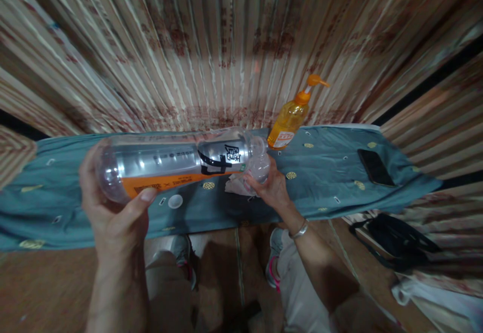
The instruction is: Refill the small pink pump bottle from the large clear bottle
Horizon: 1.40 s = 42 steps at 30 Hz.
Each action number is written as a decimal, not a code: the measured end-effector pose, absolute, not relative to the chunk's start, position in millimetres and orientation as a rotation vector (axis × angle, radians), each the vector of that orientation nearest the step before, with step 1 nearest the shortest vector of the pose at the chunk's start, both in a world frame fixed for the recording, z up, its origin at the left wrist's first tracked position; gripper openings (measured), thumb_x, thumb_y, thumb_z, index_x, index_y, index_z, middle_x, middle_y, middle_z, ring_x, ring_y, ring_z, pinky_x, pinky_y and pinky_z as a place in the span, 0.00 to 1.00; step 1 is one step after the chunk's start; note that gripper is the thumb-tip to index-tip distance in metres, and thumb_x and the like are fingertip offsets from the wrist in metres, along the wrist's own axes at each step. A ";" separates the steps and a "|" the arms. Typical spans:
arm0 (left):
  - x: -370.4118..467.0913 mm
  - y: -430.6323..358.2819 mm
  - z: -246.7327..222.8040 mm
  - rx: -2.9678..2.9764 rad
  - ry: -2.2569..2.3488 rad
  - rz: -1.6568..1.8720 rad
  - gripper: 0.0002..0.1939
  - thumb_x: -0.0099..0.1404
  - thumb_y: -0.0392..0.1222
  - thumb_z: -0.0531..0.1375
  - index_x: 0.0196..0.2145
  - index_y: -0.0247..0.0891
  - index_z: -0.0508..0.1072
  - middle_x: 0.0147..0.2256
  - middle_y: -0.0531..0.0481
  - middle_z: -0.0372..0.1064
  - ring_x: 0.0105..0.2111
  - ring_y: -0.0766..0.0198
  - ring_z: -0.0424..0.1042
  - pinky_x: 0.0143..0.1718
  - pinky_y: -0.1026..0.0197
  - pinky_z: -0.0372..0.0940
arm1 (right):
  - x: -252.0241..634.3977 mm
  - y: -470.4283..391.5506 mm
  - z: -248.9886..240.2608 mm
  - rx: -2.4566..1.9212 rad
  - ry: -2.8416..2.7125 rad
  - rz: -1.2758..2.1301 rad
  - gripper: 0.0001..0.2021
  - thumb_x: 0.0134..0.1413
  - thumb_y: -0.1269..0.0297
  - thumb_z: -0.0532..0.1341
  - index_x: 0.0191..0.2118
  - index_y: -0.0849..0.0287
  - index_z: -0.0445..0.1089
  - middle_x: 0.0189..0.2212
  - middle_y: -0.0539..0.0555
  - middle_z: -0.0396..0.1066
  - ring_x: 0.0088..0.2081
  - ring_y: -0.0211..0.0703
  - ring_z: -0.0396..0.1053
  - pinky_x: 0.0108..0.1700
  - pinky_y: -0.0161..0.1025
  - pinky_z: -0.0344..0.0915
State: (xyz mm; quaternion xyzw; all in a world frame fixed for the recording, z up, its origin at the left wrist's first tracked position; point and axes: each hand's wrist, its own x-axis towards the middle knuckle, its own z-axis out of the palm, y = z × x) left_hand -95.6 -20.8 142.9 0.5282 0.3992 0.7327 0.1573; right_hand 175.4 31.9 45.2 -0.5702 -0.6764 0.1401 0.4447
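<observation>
A large clear plastic bottle (181, 159) with a silver and orange label lies almost level in the air, its neck toward the right. My left hand (113, 197) is closed around its base, thumb along the label. My right hand (271, 187) is closed on a small clear container (259, 166) right at the bottle's neck. Whether the two touch, I cannot tell. Below them is a crumpled whitish tissue or wrapper (236, 185), partly hidden by the right hand. A round white cap (175, 201) rests on the cloth under the large bottle.
A teal patterned cloth (320, 172) covers the narrow table. Toward its back edge stands a pump bottle (289, 121) of yellow liquid with an orange pump. A dark phone (375, 167) lies at the right. Behind hangs a striped curtain (196, 46); a black bag (400, 240) sits lower right.
</observation>
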 end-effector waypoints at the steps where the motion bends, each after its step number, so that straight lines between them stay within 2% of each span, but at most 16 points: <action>1: -96.1 -20.7 142.5 1.517 1.137 2.097 0.42 0.35 0.43 0.74 0.51 0.52 0.72 0.54 0.53 0.67 0.60 0.46 0.61 0.67 0.34 0.43 | 175.4 31.9 45.1 -1.413 -1.678 0.352 0.38 0.46 0.46 0.67 0.59 0.62 0.60 0.47 0.63 0.75 0.47 0.57 0.75 0.44 0.49 0.74; 16: -95.7 -21.4 142.9 1.472 1.106 2.112 0.42 0.33 0.39 0.73 0.50 0.52 0.74 0.54 0.52 0.68 0.59 0.44 0.61 0.66 0.31 0.42 | 175.8 32.6 42.2 -1.429 -1.684 0.329 0.38 0.46 0.44 0.66 0.59 0.61 0.59 0.47 0.64 0.75 0.47 0.58 0.75 0.44 0.50 0.74; 24: -94.8 -21.1 144.3 1.464 1.112 2.107 0.42 0.32 0.42 0.74 0.50 0.52 0.74 0.53 0.51 0.68 0.60 0.43 0.61 0.66 0.30 0.42 | 176.2 32.9 42.0 -1.407 -1.687 0.322 0.38 0.47 0.43 0.65 0.59 0.60 0.59 0.48 0.64 0.75 0.47 0.58 0.75 0.45 0.50 0.74; 33: -94.2 -20.6 144.6 1.474 1.121 2.107 0.41 0.33 0.39 0.73 0.50 0.52 0.74 0.52 0.52 0.68 0.59 0.45 0.62 0.66 0.32 0.43 | 176.6 33.0 42.5 -1.386 -1.683 0.342 0.38 0.47 0.43 0.66 0.59 0.60 0.59 0.48 0.63 0.75 0.47 0.57 0.75 0.45 0.50 0.74; 42: -97.0 -20.5 142.6 1.493 1.124 2.093 0.43 0.32 0.45 0.75 0.51 0.53 0.73 0.53 0.53 0.67 0.59 0.46 0.61 0.66 0.33 0.44 | 176.1 32.0 44.3 -1.419 -1.682 0.340 0.38 0.46 0.43 0.65 0.59 0.60 0.59 0.47 0.62 0.75 0.47 0.58 0.75 0.45 0.51 0.74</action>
